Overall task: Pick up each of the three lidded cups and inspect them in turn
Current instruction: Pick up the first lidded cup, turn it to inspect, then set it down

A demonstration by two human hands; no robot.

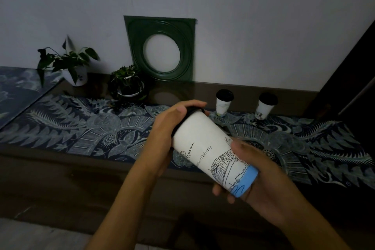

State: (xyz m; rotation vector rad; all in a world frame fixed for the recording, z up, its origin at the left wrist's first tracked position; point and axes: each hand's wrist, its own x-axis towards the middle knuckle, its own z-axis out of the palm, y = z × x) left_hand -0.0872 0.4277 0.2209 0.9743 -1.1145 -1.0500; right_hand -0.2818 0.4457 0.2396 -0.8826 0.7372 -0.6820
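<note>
One cup under inspection, two waiting

Above the patterned surface [60, 128], the tilted cup [205, 144] lies between both hands: left hand [162, 128] fingers around its black lid, right hand [261, 170] cradling the base (blue band); two lidded cups [223, 103] [265, 105] stand untouched behind.

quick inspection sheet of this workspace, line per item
surface: dark counter with patterned blue runner.
job's things: held cup tilted, black lid on; two lidded cups upright on runner, apart.
clutter: two potted plants; green square frame leaning on wall.
grippers: left hand at lid end, right hand at base.
cables: thin line on the wall, unclear.
surroundings: white wall, dim light.
</note>
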